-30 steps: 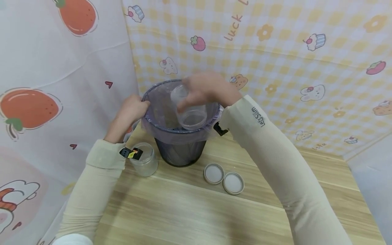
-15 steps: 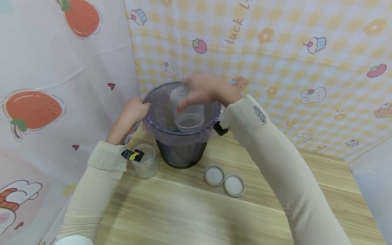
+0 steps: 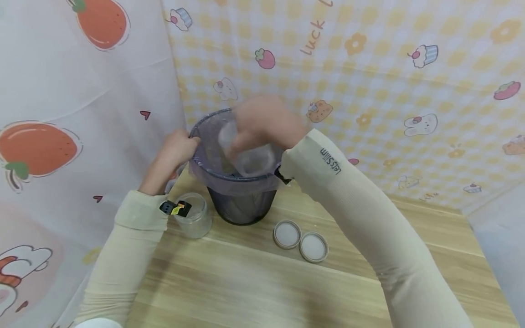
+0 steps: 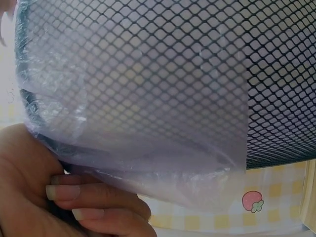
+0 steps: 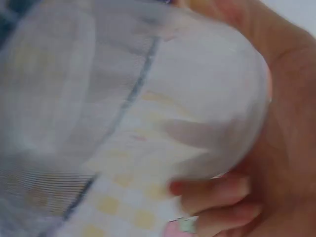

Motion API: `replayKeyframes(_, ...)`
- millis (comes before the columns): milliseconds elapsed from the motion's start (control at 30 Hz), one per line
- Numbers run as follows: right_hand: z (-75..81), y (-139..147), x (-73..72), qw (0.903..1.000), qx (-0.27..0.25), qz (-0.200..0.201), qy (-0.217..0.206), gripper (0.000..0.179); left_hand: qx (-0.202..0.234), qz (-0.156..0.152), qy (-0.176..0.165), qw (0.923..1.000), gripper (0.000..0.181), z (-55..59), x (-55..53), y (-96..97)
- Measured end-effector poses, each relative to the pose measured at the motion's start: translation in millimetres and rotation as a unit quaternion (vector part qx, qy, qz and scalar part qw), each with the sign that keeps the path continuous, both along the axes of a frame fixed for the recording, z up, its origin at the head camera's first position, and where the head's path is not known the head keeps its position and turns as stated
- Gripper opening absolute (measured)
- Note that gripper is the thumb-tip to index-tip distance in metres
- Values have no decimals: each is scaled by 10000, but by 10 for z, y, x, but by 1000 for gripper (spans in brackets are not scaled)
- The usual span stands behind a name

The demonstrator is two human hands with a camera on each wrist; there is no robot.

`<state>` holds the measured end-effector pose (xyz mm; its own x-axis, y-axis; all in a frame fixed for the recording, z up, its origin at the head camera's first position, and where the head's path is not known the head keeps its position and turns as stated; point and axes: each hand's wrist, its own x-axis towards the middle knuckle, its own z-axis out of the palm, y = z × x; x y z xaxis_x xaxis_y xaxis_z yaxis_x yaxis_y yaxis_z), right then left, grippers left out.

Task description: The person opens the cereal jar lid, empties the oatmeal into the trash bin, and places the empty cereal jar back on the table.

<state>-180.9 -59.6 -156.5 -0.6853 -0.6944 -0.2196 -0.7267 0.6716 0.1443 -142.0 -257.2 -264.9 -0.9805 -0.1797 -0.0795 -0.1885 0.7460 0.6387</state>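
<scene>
My left hand (image 3: 177, 149) grips the left rim of a black mesh trash can (image 3: 243, 207). A thin purple bin liner (image 4: 163, 133) folds over that rim, and curled fingers show beneath it in the left wrist view. Over the can's opening my right hand (image 3: 266, 120), blurred, holds a clear jar (image 3: 258, 161) from above. The jar is tilted, its wide end lower and toward the front rim. In the right wrist view the fingers curl round one end of the see-through jar (image 5: 207, 84). Whether anything is inside it cannot be made out.
A second clear jar (image 3: 196, 223) stands uncapped beside the can, under my left wrist. Two round lids (image 3: 286, 234) lie side by side on the wooden table (image 3: 246, 282), right of the can. Printed cloth walls (image 3: 377, 91) rise close behind and to the left.
My right hand and the jar have shifted slightly left over the can and look more blurred. The jar has tilted further. The left hand keeps its hold on the rim.
</scene>
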Motion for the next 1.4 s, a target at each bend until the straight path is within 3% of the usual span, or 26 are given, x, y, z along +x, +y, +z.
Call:
replayKeyframes(133,-2,-10,46,9989,449,-143,-9,40,-51,-38,69,10000,39,14,19,30)
replayKeyframes(333,-52,51,-28,9985,481,-194,-168,46,26,-6,96,10000,39,25,18,66)
replayKeyframes(500,-44,86,-61,9993,316,-192,-92,52,-33,-4,152,9999,37,34,-3,61)
replayKeyframes(800,-8,175,-48,9991,-183,176,335,57,-29,56,143,9999,36,51,-7,44)
replayKeyframes(1133,67,275,-33,9958,-519,368,653,80,44,72,100,9999,35,47,-2,11)
replayKeyframes(1233,119,300,-47,9961,-639,360,493,73,-3,64,109,9999,36,42,-1,4)
replayKeyframes(1400,268,280,-51,9988,-268,324,266,57,-36,35,127,9999,36,33,8,11)
